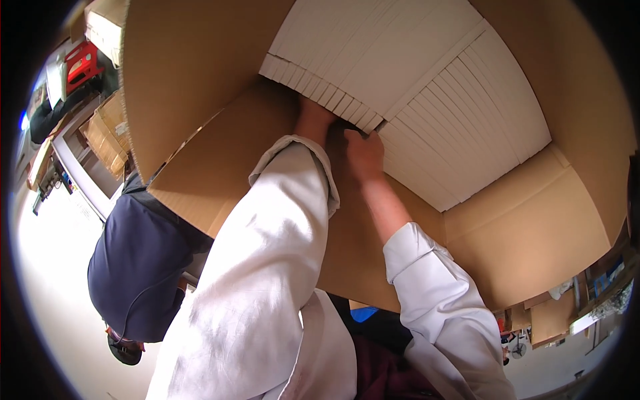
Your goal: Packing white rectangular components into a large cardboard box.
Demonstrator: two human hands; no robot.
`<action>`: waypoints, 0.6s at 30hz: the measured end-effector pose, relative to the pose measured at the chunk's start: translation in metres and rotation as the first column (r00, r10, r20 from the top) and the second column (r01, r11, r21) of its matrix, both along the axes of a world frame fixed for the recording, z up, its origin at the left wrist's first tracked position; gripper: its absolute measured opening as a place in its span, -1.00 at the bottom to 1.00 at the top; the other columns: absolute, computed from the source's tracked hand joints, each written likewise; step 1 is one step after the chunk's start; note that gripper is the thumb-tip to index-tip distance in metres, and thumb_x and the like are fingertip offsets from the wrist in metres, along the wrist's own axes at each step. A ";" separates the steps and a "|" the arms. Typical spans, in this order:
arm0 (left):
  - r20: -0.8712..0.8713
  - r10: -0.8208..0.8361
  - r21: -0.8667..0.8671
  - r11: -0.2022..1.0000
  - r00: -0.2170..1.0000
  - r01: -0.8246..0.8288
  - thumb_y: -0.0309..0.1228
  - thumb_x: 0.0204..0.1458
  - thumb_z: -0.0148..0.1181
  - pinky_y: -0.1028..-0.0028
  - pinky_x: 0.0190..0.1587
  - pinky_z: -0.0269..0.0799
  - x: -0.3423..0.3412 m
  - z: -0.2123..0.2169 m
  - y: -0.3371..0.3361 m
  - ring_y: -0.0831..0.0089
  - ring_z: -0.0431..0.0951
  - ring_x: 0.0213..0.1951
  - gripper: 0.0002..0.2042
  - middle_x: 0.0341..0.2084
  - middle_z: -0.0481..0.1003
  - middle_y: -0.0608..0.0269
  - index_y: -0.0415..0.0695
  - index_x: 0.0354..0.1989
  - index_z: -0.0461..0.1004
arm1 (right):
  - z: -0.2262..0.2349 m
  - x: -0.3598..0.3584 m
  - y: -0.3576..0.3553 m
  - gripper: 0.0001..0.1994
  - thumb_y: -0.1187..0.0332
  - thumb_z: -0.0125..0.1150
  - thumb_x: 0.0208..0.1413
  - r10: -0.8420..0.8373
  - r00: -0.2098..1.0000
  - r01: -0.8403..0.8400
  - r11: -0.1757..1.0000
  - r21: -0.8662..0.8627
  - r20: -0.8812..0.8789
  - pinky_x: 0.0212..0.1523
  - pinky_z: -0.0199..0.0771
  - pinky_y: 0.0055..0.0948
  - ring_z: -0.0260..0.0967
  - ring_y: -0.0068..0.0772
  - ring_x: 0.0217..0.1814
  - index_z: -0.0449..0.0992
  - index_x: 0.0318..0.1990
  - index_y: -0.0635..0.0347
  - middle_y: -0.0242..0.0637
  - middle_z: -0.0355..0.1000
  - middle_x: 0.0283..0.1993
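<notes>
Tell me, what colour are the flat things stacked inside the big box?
White. The flat packs fill the brown cardboard box, shown in the head view.

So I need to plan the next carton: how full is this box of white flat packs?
Already in: the cardboard box holds close rows of white flat packs across its far and right side. In hand: the left hand reaches in beneath the row's end, mostly hidden, and the right hand grips the edge of the nearest packs. Left: the bare brown box wall on the near left suggests room remains.
</notes>
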State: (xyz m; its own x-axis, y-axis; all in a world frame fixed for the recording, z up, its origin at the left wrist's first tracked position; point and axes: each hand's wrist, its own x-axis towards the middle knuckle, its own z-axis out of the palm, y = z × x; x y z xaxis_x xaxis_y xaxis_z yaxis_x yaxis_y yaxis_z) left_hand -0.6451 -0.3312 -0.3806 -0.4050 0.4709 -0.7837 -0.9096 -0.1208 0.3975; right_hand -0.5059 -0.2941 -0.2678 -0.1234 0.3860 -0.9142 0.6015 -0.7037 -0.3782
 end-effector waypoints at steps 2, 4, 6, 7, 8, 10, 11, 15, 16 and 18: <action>0.116 0.085 -0.060 0.995 0.990 -0.079 0.15 0.30 -0.30 -0.01 0.25 0.37 0.015 0.004 0.017 0.06 0.31 0.31 -0.35 0.33 0.29 0.11 -0.06 0.38 0.23 | -0.017 0.018 -0.004 -0.66 0.27 0.29 0.06 0.021 0.990 -0.048 0.981 0.187 0.141 -0.29 0.47 -0.28 0.49 -0.29 -0.34 0.52 -0.19 0.45 -0.10 0.53 -0.36; 0.139 0.170 -0.202 0.969 0.976 -0.140 0.12 0.30 -0.30 -0.09 0.20 0.39 -0.007 0.006 0.006 0.04 0.37 0.27 -0.38 0.30 0.34 0.12 -0.05 0.34 0.28 | -0.022 0.013 -0.009 -0.56 0.20 0.29 0.03 0.000 0.999 -0.005 0.995 0.103 0.052 -0.10 0.43 -0.12 0.46 0.05 -0.14 0.49 -0.15 0.51 0.13 0.51 -0.23; 0.134 0.166 -0.216 0.967 0.977 -0.135 0.10 0.30 -0.35 -0.12 0.24 0.33 -0.012 0.017 0.004 0.01 0.34 0.30 -0.37 0.33 0.30 0.10 -0.04 0.37 0.25 | -0.026 0.014 -0.011 -0.45 0.12 0.29 -0.01 -0.025 1.000 0.025 1.000 0.016 -0.002 0.09 0.40 0.04 0.43 0.38 0.05 0.47 -0.11 0.58 0.35 0.49 -0.09; 0.144 0.164 -0.230 0.965 0.976 -0.128 0.09 0.31 -0.40 -0.16 0.27 0.28 -0.013 0.021 0.005 -0.02 0.30 0.32 -0.37 0.36 0.26 0.08 -0.04 0.39 0.22 | -0.026 0.015 -0.011 -0.45 0.12 0.28 -0.02 -0.020 1.000 0.020 1.000 0.002 0.015 0.11 0.39 0.04 0.43 0.38 0.06 0.48 -0.11 0.58 0.36 0.49 -0.08; 0.143 0.161 -0.226 0.966 0.977 -0.126 0.09 0.31 -0.40 -0.16 0.27 0.28 -0.015 0.024 0.006 -0.02 0.30 0.32 -0.37 0.36 0.26 0.08 -0.04 0.39 0.22 | -0.027 0.017 -0.011 -0.45 0.11 0.27 -0.02 -0.015 0.999 0.015 1.000 -0.011 0.033 0.12 0.38 0.04 0.42 0.38 0.08 0.50 -0.12 0.58 0.37 0.49 -0.08; 0.161 0.199 -0.236 0.959 0.967 -0.158 0.07 0.31 -0.41 -0.16 0.27 0.27 -0.018 0.029 0.009 -0.03 0.29 0.33 -0.38 0.36 0.26 0.08 -0.04 0.39 0.22 | -0.033 0.019 -0.018 -0.56 0.20 0.28 0.04 -0.035 0.999 0.034 0.999 0.035 0.028 -0.14 0.44 -0.18 0.45 -0.01 -0.14 0.50 -0.14 0.51 0.10 0.50 -0.20; 0.150 0.197 -0.232 0.960 0.969 -0.159 0.07 0.31 -0.41 -0.16 0.27 0.27 -0.025 0.031 0.006 -0.03 0.29 0.33 -0.38 0.36 0.26 0.08 -0.04 0.39 0.22 | -0.035 0.017 -0.021 -0.68 0.29 0.28 0.10 -0.052 0.998 0.051 0.996 0.076 0.018 -0.41 0.50 -0.40 0.48 -0.41 -0.36 0.49 -0.16 0.43 -0.18 0.50 -0.31; 0.024 0.223 -0.109 0.970 0.975 -0.219 0.07 0.31 -0.42 -0.11 0.28 0.27 -0.038 0.036 0.011 0.00 0.28 0.34 -0.38 0.37 0.24 0.09 -0.02 0.39 0.22 | -0.043 0.022 -0.025 -0.68 0.31 0.26 0.11 -0.068 0.997 0.066 0.994 0.084 0.025 -0.41 0.51 -0.41 0.48 -0.43 -0.36 0.48 -0.13 0.44 -0.22 0.49 -0.34; -0.046 0.207 -0.086 0.974 0.977 -0.211 0.07 0.31 -0.42 -0.09 0.30 0.27 -0.042 0.037 0.011 0.01 0.27 0.35 -0.38 0.37 0.23 0.10 -0.02 0.40 0.21 | -0.044 0.023 -0.024 -0.62 0.32 0.25 0.12 -0.036 0.999 0.036 0.995 0.088 0.001 -0.40 0.51 -0.42 0.48 -0.42 -0.36 0.45 -0.04 0.49 -0.21 0.49 -0.32; -0.106 0.177 -0.082 0.979 0.978 -0.186 0.05 0.32 -0.42 -0.07 0.30 0.26 -0.050 0.037 0.012 0.03 0.26 0.36 -0.39 0.38 0.22 0.11 -0.02 0.40 0.20 | -0.045 0.025 -0.024 -0.56 0.32 0.25 0.12 -0.007 1.000 0.009 0.996 0.090 -0.023 -0.40 0.52 -0.43 0.48 -0.41 -0.36 0.43 0.05 0.53 -0.21 0.49 -0.30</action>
